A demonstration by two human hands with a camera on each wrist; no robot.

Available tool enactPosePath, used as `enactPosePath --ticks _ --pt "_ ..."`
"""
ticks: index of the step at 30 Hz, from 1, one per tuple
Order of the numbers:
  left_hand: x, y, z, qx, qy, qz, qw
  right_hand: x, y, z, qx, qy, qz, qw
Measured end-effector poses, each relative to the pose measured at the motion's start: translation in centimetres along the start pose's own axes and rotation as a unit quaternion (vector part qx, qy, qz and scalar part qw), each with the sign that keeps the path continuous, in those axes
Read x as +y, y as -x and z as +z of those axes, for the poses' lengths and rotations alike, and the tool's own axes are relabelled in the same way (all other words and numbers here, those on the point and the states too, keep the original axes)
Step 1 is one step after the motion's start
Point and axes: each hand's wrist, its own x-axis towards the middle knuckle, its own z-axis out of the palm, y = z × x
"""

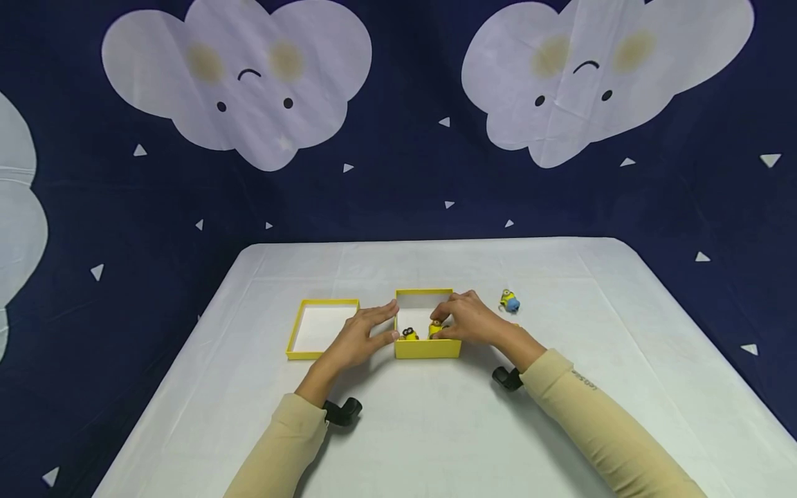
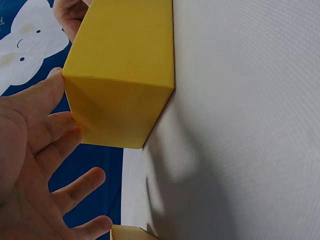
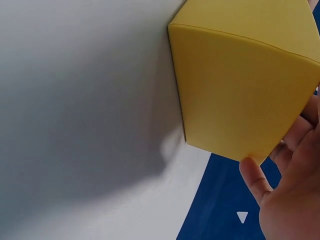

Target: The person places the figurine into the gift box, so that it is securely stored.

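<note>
A yellow box [image 1: 427,349] with a white inside stands uncovered on the table. Two small Minion figures are in it: one with goggles [image 1: 409,334] at the left, another Minion figure [image 1: 435,328] at the right. My right hand [image 1: 476,319] reaches over the box's right wall and pinches the right-hand figure between thumb and fingers. In the right wrist view the box hides what those fingers hold. With fairly straight, spread fingers, my left hand [image 1: 361,337] touches the box's left side; the left wrist view shows fingertips against the yellow wall [image 2: 110,110].
Left of the box lies its yellow-rimmed lid [image 1: 320,329], white inside facing up. A Minion figure in blue [image 1: 509,301] lies on the table beyond my right hand. A dark blue cloth with clouds hangs behind the white-covered table [image 1: 429,429].
</note>
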Motion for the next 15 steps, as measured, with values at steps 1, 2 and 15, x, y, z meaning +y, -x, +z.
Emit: enactPosePath --ticks 1,2,15 --pt "-0.02 0.00 0.02 0.000 0.000 -0.001 1.0000 0.01 -0.02 -0.01 -0.003 -0.001 0.000 1.0000" --pt "0.00 0.00 0.01 0.000 -0.001 -0.001 1.0000 0.03 -0.06 -0.01 -0.006 -0.002 0.000 1.0000" --pt "-0.01 -0.03 -0.03 0.000 0.000 -0.008 1.0000 -0.06 -0.47 -0.39 -0.054 0.003 -0.003 0.9985"
